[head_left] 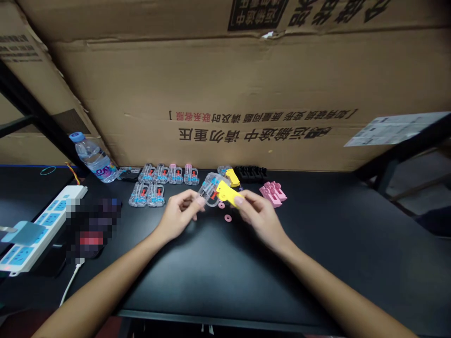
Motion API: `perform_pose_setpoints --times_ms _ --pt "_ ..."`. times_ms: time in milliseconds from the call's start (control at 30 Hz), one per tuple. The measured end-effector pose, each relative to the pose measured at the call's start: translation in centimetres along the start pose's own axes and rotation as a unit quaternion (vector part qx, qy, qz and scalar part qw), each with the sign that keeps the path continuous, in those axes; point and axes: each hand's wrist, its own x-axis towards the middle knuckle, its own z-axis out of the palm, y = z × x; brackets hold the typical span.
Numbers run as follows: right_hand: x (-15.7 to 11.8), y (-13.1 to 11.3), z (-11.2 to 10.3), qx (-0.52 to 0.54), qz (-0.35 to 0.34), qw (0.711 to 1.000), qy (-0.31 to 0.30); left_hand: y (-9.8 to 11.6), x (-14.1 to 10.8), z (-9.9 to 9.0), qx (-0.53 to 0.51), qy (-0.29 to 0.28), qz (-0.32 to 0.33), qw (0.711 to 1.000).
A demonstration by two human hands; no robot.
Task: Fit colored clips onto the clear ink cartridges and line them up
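My left hand (181,212) pinches a clear plastic case (210,187) with blue and red parts inside, held above the black table. Between the thumb and fingers of my right hand (262,217) is a flat yellow plastic piece (229,194), its far end touching or overlapping the case. Just below them lie two small pink rings, one a pink washer (228,218). Behind my hands a second yellow piece (232,177) rests by another clear case (223,170). Pink plastic parts (273,193) lie beyond my right hand, with black parts (251,173) beside them.
Several similar clear cases (161,173) stand in rows at the back left. Further left are a water bottle (94,157), a white power strip (45,230) and a pixelated dark object with a white cable (72,281). A large cardboard box (225,84) walls off the table's back.
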Motion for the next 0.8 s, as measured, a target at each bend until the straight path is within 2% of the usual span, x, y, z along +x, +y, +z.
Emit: perform_pose_setpoints --times_ms 67,167,200,233,333,367,433,533,600,700,733,800 --pt "0.09 -0.19 0.07 -0.004 -0.005 1.0 -0.017 -0.05 0.06 -0.15 0.005 -0.001 -0.003 1.0" --pt "0.15 -0.14 0.29 -0.038 -0.009 0.995 -0.092 -0.08 -0.06 -0.05 0.029 -0.086 -0.03 0.995" --pt "0.17 -0.12 0.27 -0.044 -0.008 0.994 -0.097 -0.01 -0.09 -0.03 0.031 -0.097 -0.033 0.994" --pt "0.2 -0.15 0.18 -0.046 -0.006 0.995 -0.084 0.09 -0.09 -0.06 0.029 -0.088 -0.029 0.995" --pt "0.24 -0.52 -0.12 -0.045 -0.006 0.999 -0.009 0.24 0.05 -0.35 0.017 -0.006 -0.006 1.0" --pt "0.21 -0.66 -0.1 -0.049 -0.007 0.999 0.0 0.19 0.1 -0.41 0.019 0.006 -0.004 1.0" --pt "0.07 -0.74 0.12 -0.066 -0.005 0.997 -0.025 -0.03 0.09 -0.31 0.03 -0.02 -0.013 0.999" --pt "-0.1 -0.45 0.38 -0.078 0.002 0.994 -0.078 -0.14 -0.07 0.14 0.033 -0.102 -0.034 0.994" --pt "-0.05 -0.33 0.16 -0.06 0.008 0.996 -0.058 0.02 -0.06 0.19 0.029 -0.083 -0.029 0.996" --pt "0.1 -0.52 -0.24 -0.041 0.003 0.999 -0.001 0.04 0.19 -0.23 0.027 -0.003 -0.013 1.0" --pt "0.11 -0.59 -0.22 -0.051 -0.003 0.999 0.0 -0.08 0.26 -0.35 0.031 0.003 -0.016 0.999" --pt "0.02 -0.56 0.11 -0.096 -0.016 0.995 -0.025 -0.32 0.25 -0.34 0.05 -0.035 -0.029 0.998"
